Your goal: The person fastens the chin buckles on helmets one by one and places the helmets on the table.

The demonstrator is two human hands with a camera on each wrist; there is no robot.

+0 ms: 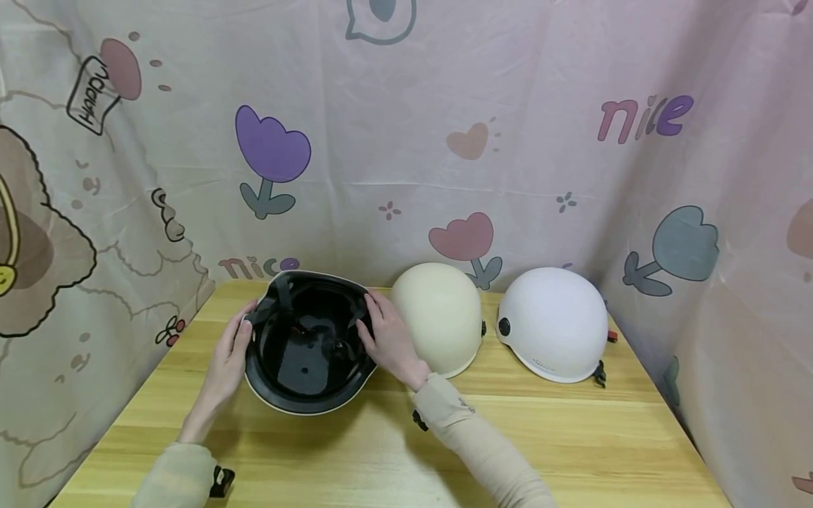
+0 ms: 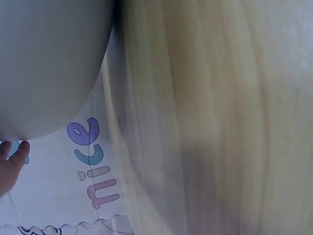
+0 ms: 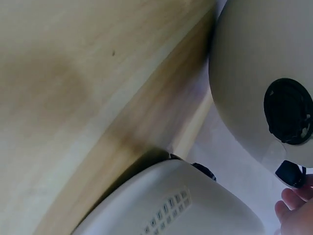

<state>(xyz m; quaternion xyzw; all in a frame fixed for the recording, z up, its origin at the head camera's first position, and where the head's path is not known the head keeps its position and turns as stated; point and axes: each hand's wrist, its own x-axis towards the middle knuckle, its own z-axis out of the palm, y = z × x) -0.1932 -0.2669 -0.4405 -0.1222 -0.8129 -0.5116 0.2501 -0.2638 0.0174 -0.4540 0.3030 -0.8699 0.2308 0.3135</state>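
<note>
A helmet (image 1: 305,367) is tilted up over the left of the table, its black padded inside and dark straps facing me. My left hand (image 1: 230,353) grips its left rim, the thumb along the edge. At the right rim my right hand (image 1: 395,342) holds on, with some fingers reaching over the inner edge. The left wrist view shows the pale outer shell (image 2: 49,63) with fingertips (image 2: 19,152) at its edge. A round black fitting (image 3: 288,111) marks the shell in the right wrist view, and right fingers (image 3: 293,198) touch a black piece at the rim.
Just right of the held helmet sits a cream helmet (image 1: 438,317), partly behind my right hand. Beyond it stands a white helmet (image 1: 552,324) with a dark buckle. All are on a wooden table (image 1: 571,437) against a printed curtain (image 1: 394,141).
</note>
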